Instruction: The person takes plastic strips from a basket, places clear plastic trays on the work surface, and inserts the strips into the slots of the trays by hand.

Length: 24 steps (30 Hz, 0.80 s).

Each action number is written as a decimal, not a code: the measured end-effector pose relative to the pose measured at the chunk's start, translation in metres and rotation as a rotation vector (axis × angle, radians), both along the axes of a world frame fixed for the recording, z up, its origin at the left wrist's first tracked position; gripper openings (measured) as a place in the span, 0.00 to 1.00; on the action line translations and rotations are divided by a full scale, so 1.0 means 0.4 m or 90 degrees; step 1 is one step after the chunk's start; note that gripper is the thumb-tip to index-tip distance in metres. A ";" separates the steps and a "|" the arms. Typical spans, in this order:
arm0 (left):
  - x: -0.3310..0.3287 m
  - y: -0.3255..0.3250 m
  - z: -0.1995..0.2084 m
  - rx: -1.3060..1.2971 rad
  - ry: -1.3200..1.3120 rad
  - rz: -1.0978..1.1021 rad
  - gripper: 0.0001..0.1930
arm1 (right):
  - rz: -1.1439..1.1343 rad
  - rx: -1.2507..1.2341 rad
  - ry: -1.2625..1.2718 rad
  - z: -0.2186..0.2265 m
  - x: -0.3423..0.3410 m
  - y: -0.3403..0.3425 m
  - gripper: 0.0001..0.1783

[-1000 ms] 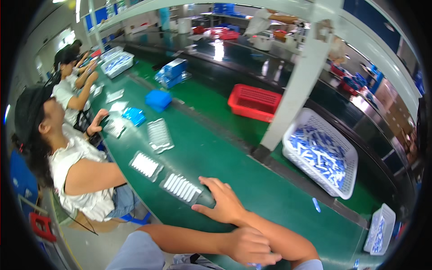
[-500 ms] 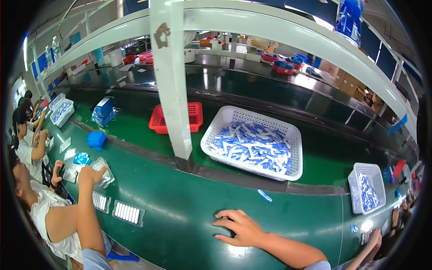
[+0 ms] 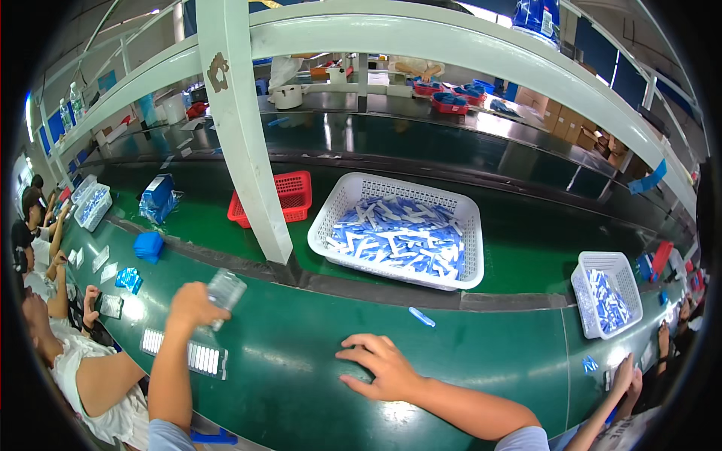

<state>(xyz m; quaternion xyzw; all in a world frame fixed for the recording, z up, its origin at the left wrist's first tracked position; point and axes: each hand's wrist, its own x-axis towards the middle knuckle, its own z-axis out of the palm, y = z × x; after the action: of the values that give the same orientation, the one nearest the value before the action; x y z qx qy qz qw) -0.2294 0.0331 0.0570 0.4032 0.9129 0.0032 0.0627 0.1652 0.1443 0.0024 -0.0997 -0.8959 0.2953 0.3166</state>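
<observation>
My left hand (image 3: 194, 304) is closed on a clear plastic blister tray (image 3: 228, 287), held above the green tabletop. Close to my left forearm lie two clear trays filled with white sticks; the nearer filled tray (image 3: 206, 359) is partly covered by the arm. My right hand (image 3: 383, 368) rests over the tabletop, palm down, fingers apart and holding nothing. Beyond it lies a single blue-and-white stick (image 3: 422, 316). A large white basket (image 3: 472, 240) behind holds a heap of blue and white sticks (image 3: 402, 237).
A white post (image 3: 244, 135) rises in front of a red basket (image 3: 295, 199). A smaller white basket (image 3: 583, 304) of sticks stands at the right. Blue packets (image 3: 128, 279) and a blue stack (image 3: 149, 246) lie left. Co-workers sit along both sides, one person's arm (image 3: 109, 376) close by.
My left hand has moved right with the clear tray, away from the co-worker's side. My right hand stays open over the table. The whole view has shifted slightly.
</observation>
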 end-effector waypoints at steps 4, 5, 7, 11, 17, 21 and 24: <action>0.303 0.038 0.030 -0.067 -0.036 -0.354 0.37 | -0.103 0.001 0.064 0.010 0.015 -0.001 0.28; 0.366 0.042 0.029 -0.080 -0.082 -0.427 0.35 | -0.090 -0.013 0.077 0.017 0.021 0.006 0.29; 0.467 0.037 0.014 -0.121 -0.155 -0.556 0.36 | -0.035 -0.049 0.083 0.020 0.034 0.024 0.32; 0.566 0.001 0.016 -0.161 -0.212 -0.658 0.36 | 0.035 -0.213 0.130 0.003 0.046 0.054 0.27; 0.443 -0.005 0.076 0.006 -0.178 -0.463 0.36 | 0.067 -0.316 0.082 -0.007 0.037 0.077 0.23; 0.321 -0.053 0.069 0.044 -0.138 -0.339 0.36 | 0.050 -0.114 -0.177 0.086 0.044 0.040 0.32; 0.298 -0.099 0.050 0.025 -0.127 -0.296 0.36 | 0.018 0.040 -0.338 0.135 0.046 -0.021 0.46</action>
<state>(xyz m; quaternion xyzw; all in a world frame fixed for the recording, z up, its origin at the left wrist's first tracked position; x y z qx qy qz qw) -0.1100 -0.0063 0.0770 0.6010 0.7849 0.0460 0.1439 0.1837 0.1360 0.0565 -0.1516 -0.9575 0.2355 0.0692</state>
